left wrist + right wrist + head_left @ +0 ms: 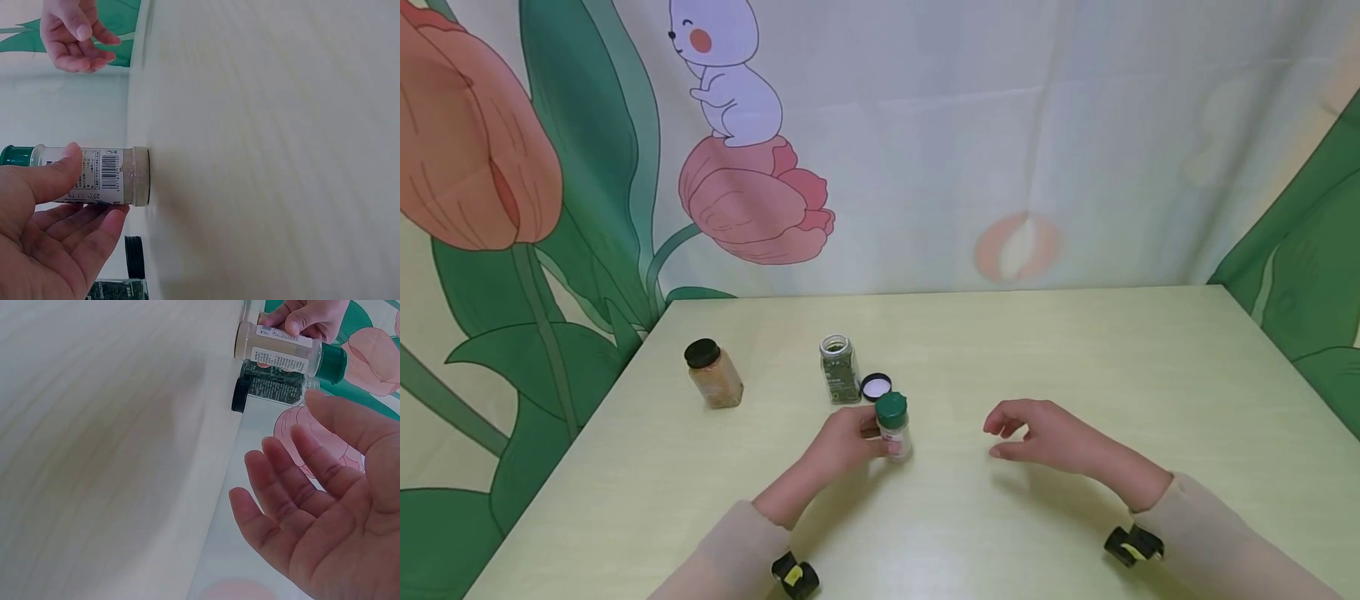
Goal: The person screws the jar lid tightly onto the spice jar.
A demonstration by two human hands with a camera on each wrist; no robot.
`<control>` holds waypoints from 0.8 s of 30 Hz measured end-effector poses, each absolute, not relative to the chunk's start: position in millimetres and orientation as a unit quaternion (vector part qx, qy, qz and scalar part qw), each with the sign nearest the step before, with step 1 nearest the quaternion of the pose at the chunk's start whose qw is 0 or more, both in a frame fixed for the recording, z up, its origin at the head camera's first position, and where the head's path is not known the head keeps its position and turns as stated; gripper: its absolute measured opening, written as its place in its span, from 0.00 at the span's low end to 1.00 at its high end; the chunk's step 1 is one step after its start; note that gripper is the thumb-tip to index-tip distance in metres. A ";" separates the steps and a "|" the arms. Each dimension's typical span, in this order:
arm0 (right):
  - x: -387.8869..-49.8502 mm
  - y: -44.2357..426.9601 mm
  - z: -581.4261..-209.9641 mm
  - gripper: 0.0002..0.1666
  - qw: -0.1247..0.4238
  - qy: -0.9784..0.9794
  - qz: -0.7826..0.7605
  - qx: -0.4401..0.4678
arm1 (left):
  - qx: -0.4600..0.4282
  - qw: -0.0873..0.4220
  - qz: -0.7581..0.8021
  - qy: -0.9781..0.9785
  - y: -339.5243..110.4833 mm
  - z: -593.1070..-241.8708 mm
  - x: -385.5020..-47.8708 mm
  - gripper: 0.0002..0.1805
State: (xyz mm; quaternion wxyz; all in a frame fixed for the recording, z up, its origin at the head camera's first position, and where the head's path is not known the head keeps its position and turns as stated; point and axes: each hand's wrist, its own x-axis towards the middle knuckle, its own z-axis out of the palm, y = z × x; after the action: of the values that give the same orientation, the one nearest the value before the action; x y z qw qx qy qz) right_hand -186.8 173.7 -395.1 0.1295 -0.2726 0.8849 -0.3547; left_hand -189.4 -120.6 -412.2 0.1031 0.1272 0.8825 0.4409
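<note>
Head view: at lower centre I see the left hand (846, 443) gripping a transparent, green-capped cylindrical shaker (895, 432), long axis upright, well left of the empty right hand (1043, 435), its fingers loosely curved.

Behind my pale table (1150, 350) I've got a printed cloth backdrop (910, 167): white cartoon critter (745, 100) sitting on a pink flower (748, 204), plus an orange tulip (467, 142) and big green leaves (580, 100) on my left. Faded pink blob (992, 246) further right, can't tell what.
</note>
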 end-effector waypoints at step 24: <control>-187.9 171.0 -390.5 0.15 0.130 0.887 -0.345 -0.278 | 0.064 0.076 0.430 0.897 -145.2 -407.3 -185.7 0.19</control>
State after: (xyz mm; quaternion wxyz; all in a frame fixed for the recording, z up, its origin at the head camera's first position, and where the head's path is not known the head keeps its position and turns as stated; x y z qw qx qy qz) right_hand -187.9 171.0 -390.5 0.1296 -0.2776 0.8873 -0.3448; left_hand -185.7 -145.2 -407.3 0.0761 0.0637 0.8973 0.4301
